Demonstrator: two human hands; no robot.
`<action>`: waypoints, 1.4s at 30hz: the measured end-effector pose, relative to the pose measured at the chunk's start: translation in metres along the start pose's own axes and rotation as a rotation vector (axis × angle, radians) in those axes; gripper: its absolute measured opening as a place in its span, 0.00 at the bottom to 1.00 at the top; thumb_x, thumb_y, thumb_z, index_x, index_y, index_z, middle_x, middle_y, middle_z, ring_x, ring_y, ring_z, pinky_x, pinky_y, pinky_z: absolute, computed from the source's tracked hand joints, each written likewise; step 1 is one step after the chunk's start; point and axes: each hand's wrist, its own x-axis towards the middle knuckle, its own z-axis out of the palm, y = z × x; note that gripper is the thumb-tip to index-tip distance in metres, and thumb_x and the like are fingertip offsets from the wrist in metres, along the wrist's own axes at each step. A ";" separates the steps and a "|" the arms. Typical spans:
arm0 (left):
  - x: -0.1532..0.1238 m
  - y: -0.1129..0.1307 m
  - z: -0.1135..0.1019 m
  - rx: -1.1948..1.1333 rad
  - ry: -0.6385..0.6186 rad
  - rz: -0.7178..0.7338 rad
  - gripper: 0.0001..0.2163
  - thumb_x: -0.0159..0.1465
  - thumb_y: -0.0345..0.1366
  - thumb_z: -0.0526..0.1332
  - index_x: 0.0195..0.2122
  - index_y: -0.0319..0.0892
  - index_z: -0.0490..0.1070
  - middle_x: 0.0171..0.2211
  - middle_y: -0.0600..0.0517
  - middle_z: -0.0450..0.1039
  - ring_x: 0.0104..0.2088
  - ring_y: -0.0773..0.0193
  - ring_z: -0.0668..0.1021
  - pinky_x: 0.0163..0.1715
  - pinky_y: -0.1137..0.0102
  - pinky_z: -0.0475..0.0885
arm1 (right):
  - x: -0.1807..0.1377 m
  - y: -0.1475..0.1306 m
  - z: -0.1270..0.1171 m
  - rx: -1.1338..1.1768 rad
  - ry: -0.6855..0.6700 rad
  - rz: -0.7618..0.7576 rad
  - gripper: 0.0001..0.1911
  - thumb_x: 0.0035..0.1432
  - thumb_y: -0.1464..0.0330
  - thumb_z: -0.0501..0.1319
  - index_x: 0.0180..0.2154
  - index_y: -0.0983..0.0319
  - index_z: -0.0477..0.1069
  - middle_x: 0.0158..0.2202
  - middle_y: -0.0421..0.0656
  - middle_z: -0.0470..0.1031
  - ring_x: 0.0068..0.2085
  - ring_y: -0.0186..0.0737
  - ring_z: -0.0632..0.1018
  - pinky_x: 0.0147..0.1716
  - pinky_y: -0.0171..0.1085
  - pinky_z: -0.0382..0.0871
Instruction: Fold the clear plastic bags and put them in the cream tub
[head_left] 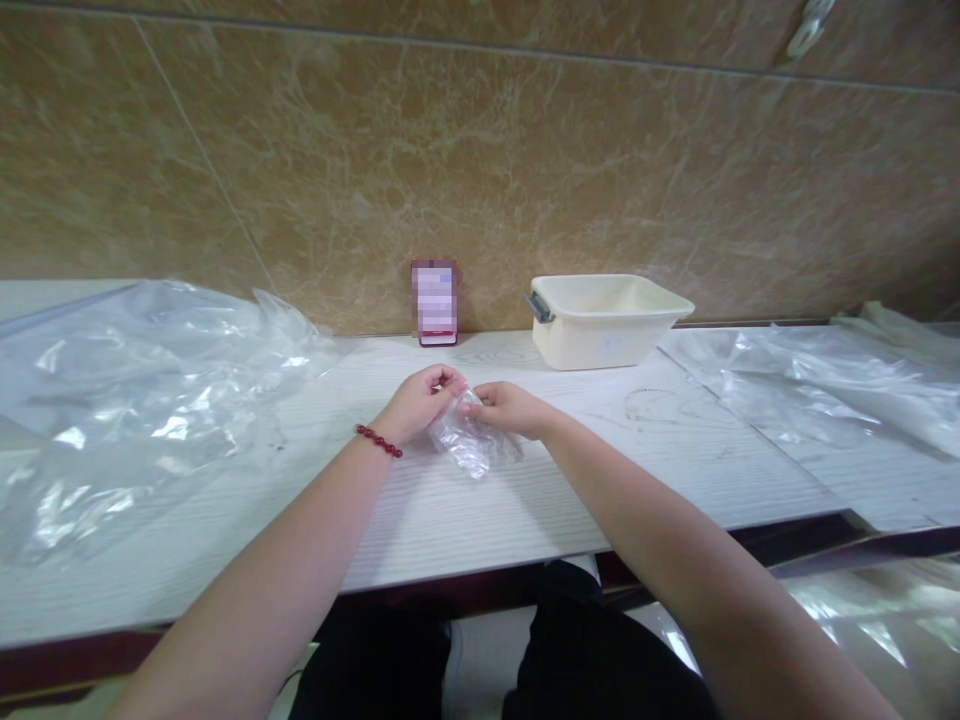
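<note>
A small crumpled clear plastic bag (472, 445) hangs between my two hands, just above the white wood-grain table (420, 540). My left hand (424, 400) pinches its upper left edge with thumb and fingers; a red bead bracelet (379, 440) circles that wrist. With its fingertips close to the left ones, my right hand (514, 408) grips the bag's upper right side, the thumb lying over the plastic. Whether anything is inside the bag I cannot tell.
Large clear plastic sheeting (165, 400) spreads over the table's left side, and more plastic sheeting (832, 390) lies at the right. A cream plastic tub (600, 340) with a grey handle stands at the back. A phone (435, 305) leans against the brown marbled wall (480, 150).
</note>
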 end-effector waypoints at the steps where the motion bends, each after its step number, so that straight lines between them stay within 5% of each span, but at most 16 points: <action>1: 0.000 -0.001 0.000 0.001 0.008 0.003 0.09 0.52 0.41 0.57 0.29 0.40 0.66 0.22 0.56 0.65 0.17 0.75 0.63 0.15 0.79 0.58 | 0.000 0.000 0.001 0.024 -0.015 0.008 0.18 0.45 0.56 0.57 0.26 0.66 0.65 0.19 0.36 0.65 0.20 0.27 0.65 0.19 0.27 0.57; 7: 0.003 -0.002 -0.003 -0.119 0.109 -0.088 0.13 0.50 0.42 0.59 0.34 0.40 0.65 0.23 0.55 0.66 0.18 0.74 0.65 0.15 0.79 0.58 | -0.004 -0.004 0.003 0.061 -0.052 0.073 0.14 0.43 0.60 0.59 0.26 0.65 0.65 0.18 0.35 0.66 0.19 0.27 0.66 0.19 0.28 0.59; 11: 0.004 0.002 -0.002 -0.454 0.249 -0.231 0.19 0.54 0.46 0.54 0.45 0.42 0.59 0.26 0.53 0.68 0.21 0.71 0.70 0.18 0.76 0.64 | -0.003 -0.005 0.003 0.075 0.002 0.084 0.13 0.44 0.60 0.59 0.25 0.65 0.65 0.15 0.35 0.64 0.17 0.27 0.64 0.17 0.27 0.57; 16: 0.001 0.006 0.000 -0.700 0.136 -0.206 0.25 0.55 0.37 0.57 0.52 0.50 0.50 0.26 0.55 0.66 0.22 0.71 0.70 0.21 0.75 0.66 | 0.006 0.004 -0.001 0.152 0.233 0.032 0.13 0.45 0.60 0.59 0.27 0.65 0.66 0.17 0.36 0.66 0.17 0.27 0.65 0.17 0.28 0.58; 20: -0.001 0.005 0.006 -0.729 0.060 -0.144 0.25 0.53 0.28 0.57 0.52 0.50 0.53 0.26 0.55 0.67 0.23 0.72 0.71 0.24 0.76 0.67 | 0.012 0.014 -0.005 0.149 0.349 0.014 0.13 0.46 0.61 0.58 0.29 0.65 0.68 0.19 0.38 0.68 0.18 0.27 0.65 0.17 0.28 0.57; 25: 0.001 0.000 0.008 -0.698 0.106 -0.094 0.25 0.55 0.29 0.55 0.53 0.52 0.52 0.28 0.55 0.69 0.26 0.71 0.72 0.26 0.75 0.67 | 0.014 0.019 -0.005 0.075 0.390 0.026 0.13 0.47 0.60 0.57 0.30 0.64 0.68 0.20 0.38 0.68 0.18 0.27 0.66 0.17 0.27 0.57; 36: 0.005 -0.010 0.010 -0.645 0.102 -0.143 0.13 0.55 0.30 0.55 0.43 0.40 0.67 0.27 0.52 0.70 0.27 0.70 0.72 0.30 0.74 0.67 | 0.009 0.014 -0.005 -0.094 0.393 0.052 0.12 0.50 0.61 0.54 0.29 0.63 0.66 0.18 0.37 0.67 0.15 0.25 0.65 0.14 0.25 0.56; 42: 0.005 -0.006 0.009 -0.647 0.161 -0.153 0.15 0.54 0.28 0.56 0.44 0.39 0.66 0.32 0.50 0.71 0.30 0.70 0.72 0.31 0.74 0.67 | 0.007 0.008 -0.003 -0.003 0.297 0.111 0.10 0.49 0.62 0.56 0.29 0.63 0.64 0.17 0.36 0.67 0.14 0.26 0.67 0.12 0.25 0.57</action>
